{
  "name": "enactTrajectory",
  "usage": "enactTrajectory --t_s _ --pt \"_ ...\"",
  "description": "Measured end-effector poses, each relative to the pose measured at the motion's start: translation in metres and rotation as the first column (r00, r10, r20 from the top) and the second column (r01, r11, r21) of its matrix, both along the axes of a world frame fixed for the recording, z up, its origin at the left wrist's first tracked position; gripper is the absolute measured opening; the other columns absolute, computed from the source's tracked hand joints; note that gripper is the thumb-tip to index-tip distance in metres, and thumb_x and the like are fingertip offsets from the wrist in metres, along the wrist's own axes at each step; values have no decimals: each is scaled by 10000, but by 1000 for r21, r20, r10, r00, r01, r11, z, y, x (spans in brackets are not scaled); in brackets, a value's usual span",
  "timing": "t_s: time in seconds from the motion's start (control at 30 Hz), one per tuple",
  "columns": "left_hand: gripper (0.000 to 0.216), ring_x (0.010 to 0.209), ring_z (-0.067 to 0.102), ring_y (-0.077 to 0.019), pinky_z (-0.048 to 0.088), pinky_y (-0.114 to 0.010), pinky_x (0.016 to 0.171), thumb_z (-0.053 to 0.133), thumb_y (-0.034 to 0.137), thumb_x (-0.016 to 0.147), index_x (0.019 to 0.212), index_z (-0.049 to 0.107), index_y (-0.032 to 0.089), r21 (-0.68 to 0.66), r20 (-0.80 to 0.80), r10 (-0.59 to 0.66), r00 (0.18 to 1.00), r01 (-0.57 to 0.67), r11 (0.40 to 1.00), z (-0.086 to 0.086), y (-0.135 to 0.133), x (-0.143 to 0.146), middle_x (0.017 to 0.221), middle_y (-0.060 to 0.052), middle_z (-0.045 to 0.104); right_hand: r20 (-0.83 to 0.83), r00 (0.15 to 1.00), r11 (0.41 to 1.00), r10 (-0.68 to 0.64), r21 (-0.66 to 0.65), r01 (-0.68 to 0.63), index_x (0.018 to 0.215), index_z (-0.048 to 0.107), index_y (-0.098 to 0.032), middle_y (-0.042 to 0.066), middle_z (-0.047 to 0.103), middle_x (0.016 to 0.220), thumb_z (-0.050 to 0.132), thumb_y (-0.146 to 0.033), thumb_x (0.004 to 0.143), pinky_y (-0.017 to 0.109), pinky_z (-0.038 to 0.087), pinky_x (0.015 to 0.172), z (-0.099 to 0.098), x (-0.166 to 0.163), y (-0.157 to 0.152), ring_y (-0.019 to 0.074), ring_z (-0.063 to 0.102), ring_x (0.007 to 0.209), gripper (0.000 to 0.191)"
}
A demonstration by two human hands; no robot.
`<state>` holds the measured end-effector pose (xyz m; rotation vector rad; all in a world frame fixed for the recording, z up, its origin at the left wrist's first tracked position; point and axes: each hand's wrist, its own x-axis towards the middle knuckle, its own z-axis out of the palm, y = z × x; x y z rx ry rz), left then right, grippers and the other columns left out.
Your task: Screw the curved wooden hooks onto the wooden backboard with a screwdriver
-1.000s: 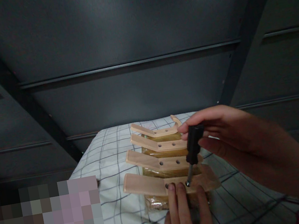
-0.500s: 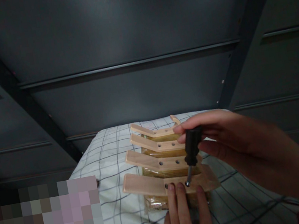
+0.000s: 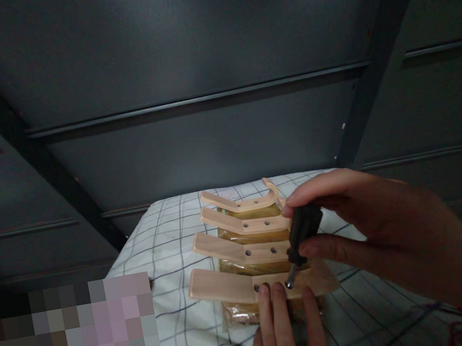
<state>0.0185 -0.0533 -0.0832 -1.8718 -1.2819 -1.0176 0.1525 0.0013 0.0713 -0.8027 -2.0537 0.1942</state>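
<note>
My right hand (image 3: 357,228) is closed around the dark handle of a screwdriver (image 3: 306,231), thumb and fingers pinching it. Its shaft slants down to a screw (image 3: 289,284) in the nearest wooden hook (image 3: 224,284). My left hand (image 3: 283,331) lies with outstretched fingers on that hook's front edge, fingertips beside the two screws; its thumb is hidden. Several pale, bent wooden hooks (image 3: 226,246) sit in a row, each with two holes or screws. Beneath them is a yellowish-brown piece in clear plastic wrap (image 3: 242,313).
A white cloth with dark checked lines (image 3: 174,254) covers the soft-looking surface below. Behind it rise dark grey panels (image 3: 208,147) with frame bars. A pixelated patch hides the lower left corner.
My right hand has turned and shifted slightly right, and the screwdriver's handle leans further right. Its tip stays at the same screw. My left hand has barely moved.
</note>
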Motion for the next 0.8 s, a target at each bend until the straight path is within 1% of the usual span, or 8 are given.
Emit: enactTrajectory --t_s 0.13,0.27,0.4,0.53,0.6,0.67,0.8 --pt "474 1378 270 -266 534 -234 648 391 -16 798 1175 564 216 3 2 -7 1000 7 1000 0 1 -1 1178 -151 525 26 1000 1000 6 24 -7 995 577 -266 -22 707 892 624 -225 819 237 551 651 0 0 -1 150 665 803 187" --pt "467 1359 311 -259 522 -225 634 408 9 811 1195 562 227 27 0 -3 1000 3 1000 -1 2 -1 1160 -143 541 59 998 998 6 54 -9 1015 581 -268 3 696 944 565 -207 859 261 550 696 1 -1 -1 167 659 865 168" --pt "514 1336 349 -247 524 -228 669 411 -8 792 1223 549 237 15 13 10 1000 -10 1000 -2 2 1 1178 -132 546 61 998 998 28 51 -31 1082 565 -254 40 680 1057 470 -148 892 280 540 800 2 -2 0 177 636 991 238" --pt "524 1349 329 -241 511 -214 663 421 -27 771 1189 575 248 28 31 19 999 -19 999 -2 2 2 1170 -122 549 64 997 998 39 52 -42 1131 557 -245 49 653 1116 450 -111 888 267 530 833 2 0 1 165 614 1045 297" --pt "516 1353 323 -244 508 -215 658 418 -25 772 1177 583 249 30 29 21 999 -22 999 -2 2 2 1163 -122 550 55 998 998 37 53 -40 1089 579 -262 32 678 1089 475 -117 876 282 535 834 2 0 1 175 629 1029 278" --pt "509 1353 322 -246 512 -225 669 408 -18 781 1185 575 244 25 28 16 999 -17 1000 -2 2 2 1165 -127 548 46 999 998 19 57 -21 1045 599 -271 15 711 1027 526 -149 859 292 549 800 2 0 1 185 659 968 234" --pt "514 1359 314 -246 519 -231 679 391 -15 792 1206 557 240 23 20 9 1000 -9 1000 -2 2 1 1173 -127 546 14 1000 999 -13 34 12 982 611 -262 -10 723 871 647 -261 806 260 555 650 2 -1 -1 168 682 779 180"
